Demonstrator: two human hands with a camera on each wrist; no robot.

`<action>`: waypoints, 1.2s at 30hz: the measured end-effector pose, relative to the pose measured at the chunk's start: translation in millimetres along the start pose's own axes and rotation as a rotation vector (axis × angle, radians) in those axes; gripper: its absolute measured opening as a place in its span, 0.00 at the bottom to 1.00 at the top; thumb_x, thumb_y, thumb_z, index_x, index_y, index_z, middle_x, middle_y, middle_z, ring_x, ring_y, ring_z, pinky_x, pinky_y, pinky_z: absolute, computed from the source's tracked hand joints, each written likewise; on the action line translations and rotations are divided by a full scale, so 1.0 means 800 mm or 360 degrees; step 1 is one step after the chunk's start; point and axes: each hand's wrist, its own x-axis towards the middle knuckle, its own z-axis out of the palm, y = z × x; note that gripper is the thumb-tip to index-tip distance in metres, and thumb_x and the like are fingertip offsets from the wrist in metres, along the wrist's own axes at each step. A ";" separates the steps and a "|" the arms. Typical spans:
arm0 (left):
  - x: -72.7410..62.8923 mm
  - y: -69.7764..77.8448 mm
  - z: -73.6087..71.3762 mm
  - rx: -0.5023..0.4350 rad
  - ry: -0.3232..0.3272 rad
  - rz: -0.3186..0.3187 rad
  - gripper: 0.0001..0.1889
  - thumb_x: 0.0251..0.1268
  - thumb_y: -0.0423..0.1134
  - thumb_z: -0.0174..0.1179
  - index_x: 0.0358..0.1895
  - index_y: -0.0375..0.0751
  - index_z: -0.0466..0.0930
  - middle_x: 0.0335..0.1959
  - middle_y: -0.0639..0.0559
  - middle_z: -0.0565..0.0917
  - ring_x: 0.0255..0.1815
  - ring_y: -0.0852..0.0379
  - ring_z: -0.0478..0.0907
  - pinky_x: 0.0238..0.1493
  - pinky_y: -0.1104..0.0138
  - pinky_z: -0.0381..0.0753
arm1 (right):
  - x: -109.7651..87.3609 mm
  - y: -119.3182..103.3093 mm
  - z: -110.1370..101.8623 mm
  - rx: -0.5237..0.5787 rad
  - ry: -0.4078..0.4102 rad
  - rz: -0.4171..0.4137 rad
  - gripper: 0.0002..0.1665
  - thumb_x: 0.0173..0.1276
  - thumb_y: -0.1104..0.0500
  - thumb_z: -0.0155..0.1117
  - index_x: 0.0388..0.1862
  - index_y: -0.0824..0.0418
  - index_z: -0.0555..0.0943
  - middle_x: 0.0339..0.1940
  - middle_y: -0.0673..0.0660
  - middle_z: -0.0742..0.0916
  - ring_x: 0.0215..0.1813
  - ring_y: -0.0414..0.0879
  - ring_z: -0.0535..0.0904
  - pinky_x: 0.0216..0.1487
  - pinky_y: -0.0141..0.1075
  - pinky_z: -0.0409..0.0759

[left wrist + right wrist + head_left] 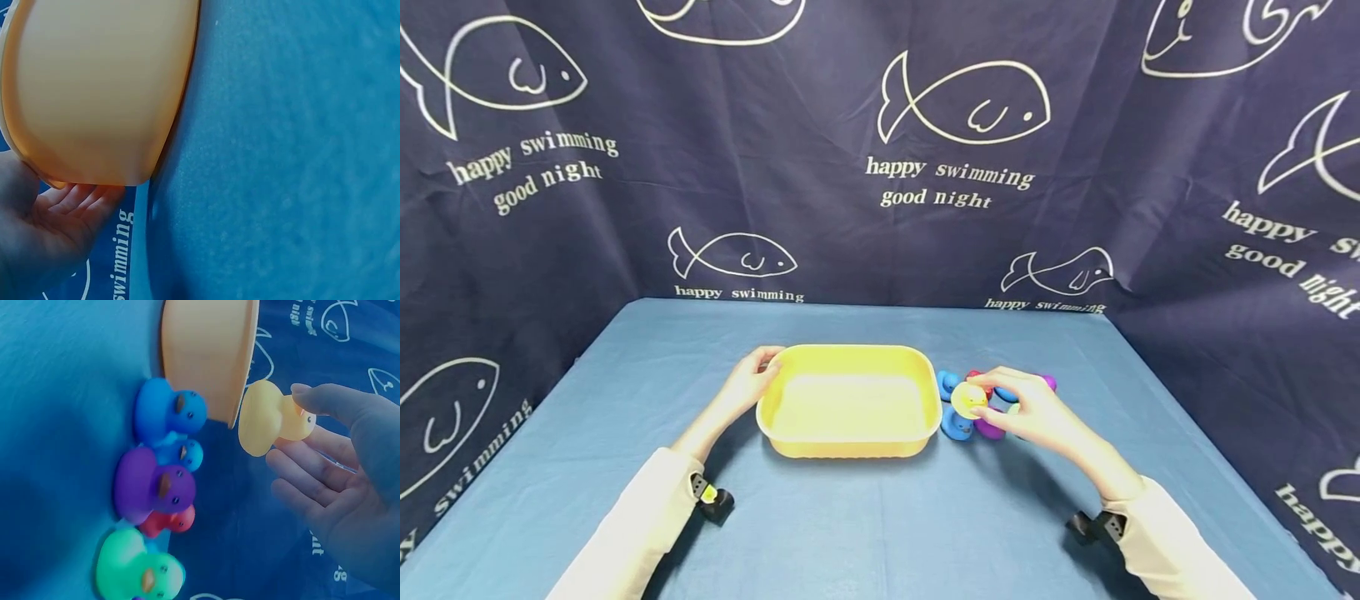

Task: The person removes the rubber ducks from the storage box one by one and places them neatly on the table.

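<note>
A yellow plastic basin (850, 404) stands on the table, its bare inside facing up. At its left end my left hand (752, 379) grips the rim, thumb over the edge and fingers against the outer wall (94, 137). My right hand (1033, 408) pinches a yellow rubber duck (261, 419) between thumb and fingers, just right of the basin. Below the held duck sits a cluster of rubber ducks: a blue duck (153, 412), a second blue duck (178, 453), a purple duck (153, 487), a red duck (170, 522) and a green duck (125, 565).
Blue cloth covers the table (865, 533). A dark blue curtain (820, 183) printed with white fish and lettering hangs behind and at both sides. The duck cluster lies close against the basin's right end.
</note>
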 end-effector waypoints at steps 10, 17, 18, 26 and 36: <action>0.002 0.002 -0.003 0.0027 0.0016 0.0008 0.19 0.70 0.36 0.49 0.60 0.31 0.70 0.56 0.33 0.76 0.54 0.39 0.75 0.55 0.52 0.74 | -0.016 0.018 -0.009 -0.0141 0.0016 0.0060 0.22 0.49 0.61 0.75 0.47 0.57 0.83 0.41 0.46 0.86 0.45 0.41 0.80 0.50 0.24 0.75; 0.000 0.003 -0.002 0.0042 0.0009 -0.0005 0.19 0.70 0.36 0.49 0.60 0.31 0.70 0.56 0.33 0.76 0.53 0.39 0.76 0.54 0.52 0.74 | -0.031 0.028 -0.014 -0.0204 0.0049 0.0104 0.22 0.49 0.63 0.74 0.46 0.58 0.83 0.42 0.48 0.86 0.46 0.44 0.79 0.51 0.17 0.69; 0.000 0.003 -0.001 0.0035 0.0010 -0.0004 0.18 0.70 0.36 0.49 0.60 0.31 0.70 0.56 0.32 0.76 0.53 0.39 0.76 0.54 0.52 0.74 | -0.033 0.029 -0.014 -0.0203 0.0059 0.0102 0.23 0.48 0.64 0.74 0.46 0.58 0.83 0.41 0.48 0.86 0.46 0.44 0.79 0.51 0.15 0.67; -0.002 0.003 -0.001 0.0043 0.0004 -0.0003 0.18 0.70 0.35 0.48 0.60 0.31 0.70 0.56 0.32 0.76 0.54 0.39 0.76 0.54 0.52 0.74 | -0.049 0.041 -0.017 -0.0271 0.0125 0.0107 0.23 0.46 0.66 0.75 0.45 0.61 0.83 0.41 0.52 0.87 0.44 0.46 0.80 0.52 0.13 0.64; -0.001 0.002 -0.001 0.0035 0.0007 -0.0018 0.19 0.70 0.35 0.48 0.60 0.31 0.70 0.56 0.32 0.76 0.54 0.39 0.75 0.55 0.52 0.74 | -0.059 0.051 -0.027 -0.0295 0.0163 0.0121 0.24 0.45 0.66 0.74 0.45 0.60 0.83 0.41 0.53 0.86 0.43 0.40 0.78 0.51 0.14 0.62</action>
